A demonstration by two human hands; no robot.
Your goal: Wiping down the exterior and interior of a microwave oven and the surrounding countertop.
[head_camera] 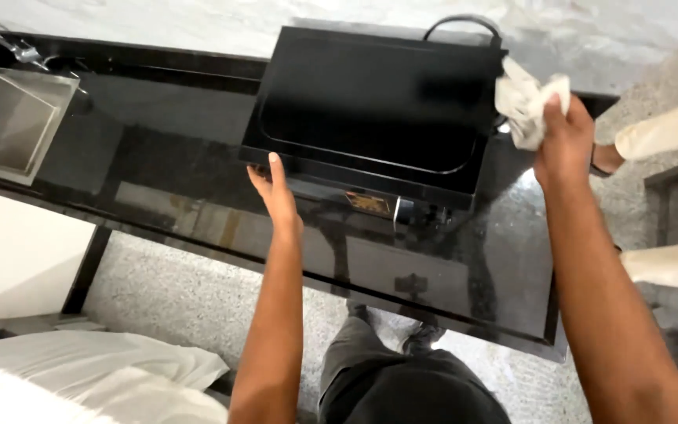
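Observation:
A large black flat griddle (370, 110) sits on a shiny black stone counter (158, 157). My left hand (276, 192) is flat and open, its fingertips touching the griddle's near left corner. My right hand (563, 137) is closed around a crumpled white cloth (523, 98), held against the griddle's right edge. A control knob (403, 210) shows on the griddle's front face below its rim.
A steel sink (13, 126) with a tap is set into the counter's left end. A black cable (464, 22) loops behind the griddle. Another person's light trouser legs (665, 133) stand at the right. White fabric (96, 369) lies at lower left.

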